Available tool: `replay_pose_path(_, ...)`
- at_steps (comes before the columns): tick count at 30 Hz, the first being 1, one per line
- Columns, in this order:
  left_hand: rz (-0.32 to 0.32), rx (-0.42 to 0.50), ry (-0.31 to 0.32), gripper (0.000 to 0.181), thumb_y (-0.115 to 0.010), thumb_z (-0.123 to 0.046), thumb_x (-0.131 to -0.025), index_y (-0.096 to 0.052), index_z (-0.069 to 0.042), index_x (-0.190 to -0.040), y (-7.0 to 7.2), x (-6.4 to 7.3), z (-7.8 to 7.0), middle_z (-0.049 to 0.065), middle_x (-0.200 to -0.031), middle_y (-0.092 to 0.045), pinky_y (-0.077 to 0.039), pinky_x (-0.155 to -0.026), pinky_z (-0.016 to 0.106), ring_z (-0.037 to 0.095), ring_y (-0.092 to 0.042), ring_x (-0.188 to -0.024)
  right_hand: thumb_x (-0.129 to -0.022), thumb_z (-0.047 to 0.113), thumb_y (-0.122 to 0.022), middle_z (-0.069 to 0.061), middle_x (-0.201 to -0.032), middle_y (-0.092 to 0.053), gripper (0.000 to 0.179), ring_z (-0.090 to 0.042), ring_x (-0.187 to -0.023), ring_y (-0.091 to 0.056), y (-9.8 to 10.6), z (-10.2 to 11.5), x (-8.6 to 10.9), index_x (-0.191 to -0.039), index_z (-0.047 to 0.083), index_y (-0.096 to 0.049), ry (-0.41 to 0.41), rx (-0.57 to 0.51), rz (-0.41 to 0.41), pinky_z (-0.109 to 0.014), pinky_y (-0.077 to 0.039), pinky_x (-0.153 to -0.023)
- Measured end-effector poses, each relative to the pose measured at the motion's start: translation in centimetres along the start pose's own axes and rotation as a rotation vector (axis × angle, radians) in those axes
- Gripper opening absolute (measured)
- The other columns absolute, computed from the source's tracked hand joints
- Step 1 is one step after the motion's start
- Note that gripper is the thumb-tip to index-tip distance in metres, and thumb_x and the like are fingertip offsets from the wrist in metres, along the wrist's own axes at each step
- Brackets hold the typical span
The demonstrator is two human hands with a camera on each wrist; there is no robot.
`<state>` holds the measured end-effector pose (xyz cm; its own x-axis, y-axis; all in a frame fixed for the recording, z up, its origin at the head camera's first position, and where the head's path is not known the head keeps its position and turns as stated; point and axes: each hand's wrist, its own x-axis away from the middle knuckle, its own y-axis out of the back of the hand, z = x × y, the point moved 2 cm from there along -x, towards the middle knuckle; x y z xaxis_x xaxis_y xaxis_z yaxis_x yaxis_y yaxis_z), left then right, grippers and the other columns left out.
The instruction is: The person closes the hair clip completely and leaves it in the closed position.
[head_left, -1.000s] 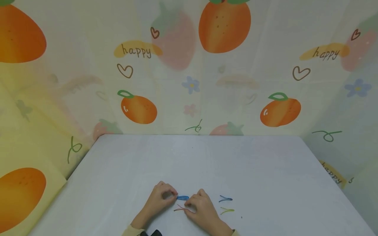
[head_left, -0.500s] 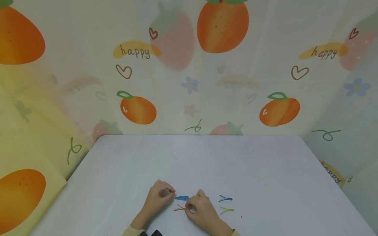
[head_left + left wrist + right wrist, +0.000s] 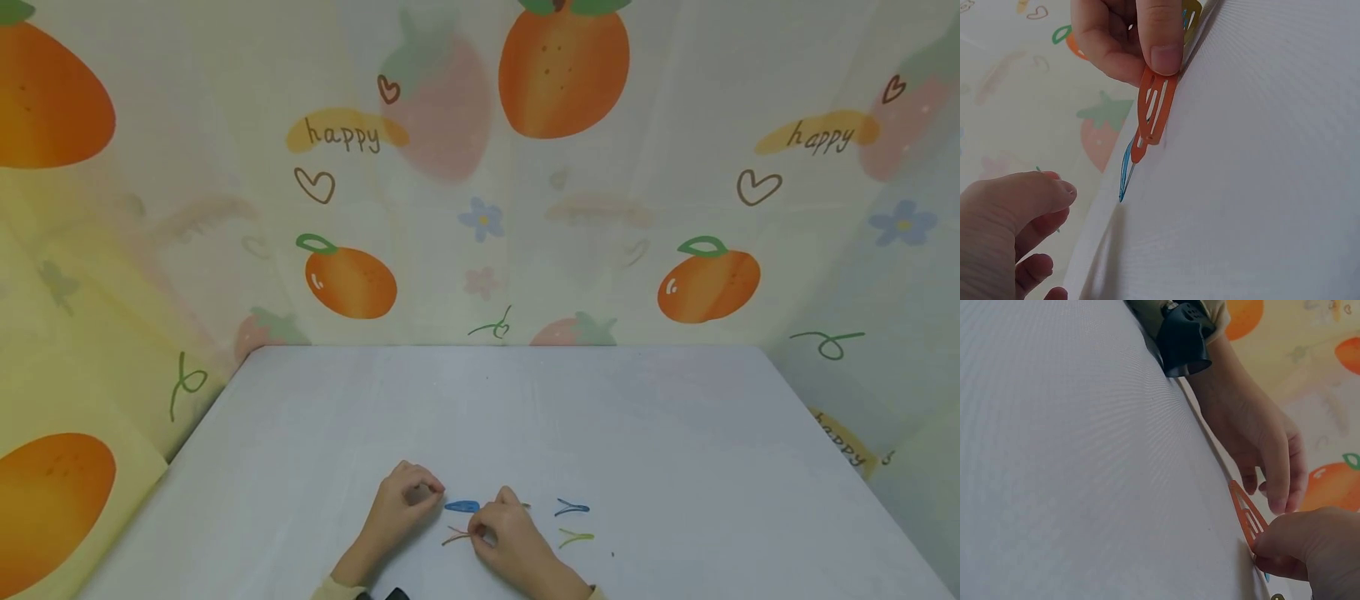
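My right hand [image 3: 513, 533] pinches an orange snap hair clip [image 3: 1157, 109] between thumb and finger, just above the white table. The clip is sprung apart, its two narrow arms pointing left in the head view. Behind it lies a blue snap hair clip [image 3: 462, 506], flat-looking and partly overlapped by the orange one in the left wrist view. Just left of the blue clip, my left hand [image 3: 405, 498] holds nothing, its fingers loosely bent. Most of another clip [image 3: 527, 505] is hidden behind the right hand.
To the right on the white table [image 3: 480, 417] lie a blue clip [image 3: 573, 507] and a yellow-green clip [image 3: 576, 537], both spread apart. A fruit-printed cloth [image 3: 435, 275] hangs behind the table. A dark wrist device [image 3: 1185, 347] sits on the left forearm.
The left hand has let go of the blue clip and drawn slightly left. The right hand stays near the same place; the orange clip's arms now sit at a slightly different angle.
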<state>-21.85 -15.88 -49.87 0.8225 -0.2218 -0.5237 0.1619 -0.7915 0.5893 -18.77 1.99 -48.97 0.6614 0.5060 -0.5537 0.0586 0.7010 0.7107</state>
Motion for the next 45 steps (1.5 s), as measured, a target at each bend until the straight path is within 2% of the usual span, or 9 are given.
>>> replay_pose_path(10, 0.000, 0.021, -0.041, 0.013, -0.063, -0.013, -0.064, -0.056, -0.023, -0.070, 0.0, 0.0, 0.1, -0.016, -0.069, -0.052, -0.032, -0.052, 0.020, 0.005, -0.039, -0.062, -0.059, 0.007, -0.062, 0.017, -0.063, -0.049, 0.013, -0.003, -0.060, -0.028, 0.0, -0.1, 0.0, -0.065, 0.018, -0.058, -0.013, -0.010, 0.010, -0.010, -0.025, -0.053)
replay_pose_path(19, -0.005, 0.047, -0.071, 0.012, -0.063, -0.015, -0.065, -0.056, -0.022, -0.072, 0.2, 0.1, -0.1, -0.015, -0.069, -0.050, -0.033, -0.051, 0.019, 0.004, -0.039, -0.061, -0.059, 0.010, -0.061, 0.017, -0.061, -0.045, 0.013, -0.002, -0.060, -0.028, -0.1, -0.1, -0.1, -0.065, 0.020, -0.056, -0.034, -0.020, -0.057, -0.010, -0.026, -0.052)
replay_pose_path(26, 0.042, 0.138, -0.130, 0.009, -0.063, -0.017, -0.066, -0.059, -0.020, -0.074, 0.3, 0.2, -0.4, -0.012, -0.071, -0.052, -0.034, -0.054, 0.022, 0.007, -0.041, -0.063, -0.060, 0.012, -0.060, 0.017, -0.062, -0.045, 0.011, -0.002, -0.059, -0.029, 0.0, -0.2, -0.1, -0.067, 0.020, -0.057, -0.039, -0.056, -0.087, -0.012, -0.027, -0.052)
replay_pose_path(33, 0.069, 0.167, -0.128, 0.010, -0.063, -0.020, -0.067, -0.060, -0.016, -0.076, 0.2, 0.4, -0.9, -0.010, -0.071, -0.052, -0.034, -0.056, 0.023, 0.008, -0.041, -0.065, -0.059, 0.011, -0.061, 0.017, -0.061, -0.046, 0.012, -0.003, -0.058, -0.029, 0.4, -0.2, 0.0, -0.066, 0.020, -0.057, -0.032, -0.053, -0.122, -0.016, -0.026, -0.051)
replay_pose_path(40, 0.115, 0.198, -0.121, 0.012, -0.062, -0.017, -0.067, -0.060, -0.013, -0.078, 0.3, 0.2, -1.7, -0.008, -0.073, -0.053, -0.034, -0.058, 0.026, 0.010, -0.041, -0.066, -0.059, 0.012, -0.061, 0.019, -0.062, -0.046, 0.012, -0.001, -0.058, -0.029, 0.4, -0.3, 0.1, -0.066, 0.022, -0.057, -0.026, -0.060, -0.156, -0.016, -0.026, -0.052)
replay_pose_path(45, 0.145, 0.227, -0.105, 0.012, -0.062, -0.013, -0.067, -0.059, -0.010, -0.078, 1.2, 0.0, -3.6, -0.003, -0.074, -0.053, -0.033, -0.057, 0.029, 0.016, -0.042, -0.067, -0.057, 0.011, -0.062, 0.019, -0.063, -0.047, 0.015, -0.001, -0.059, -0.030, 0.4, -0.2, 0.1, -0.066, 0.022, -0.056, 0.006, -0.060, -0.192, -0.014, -0.026, -0.053)
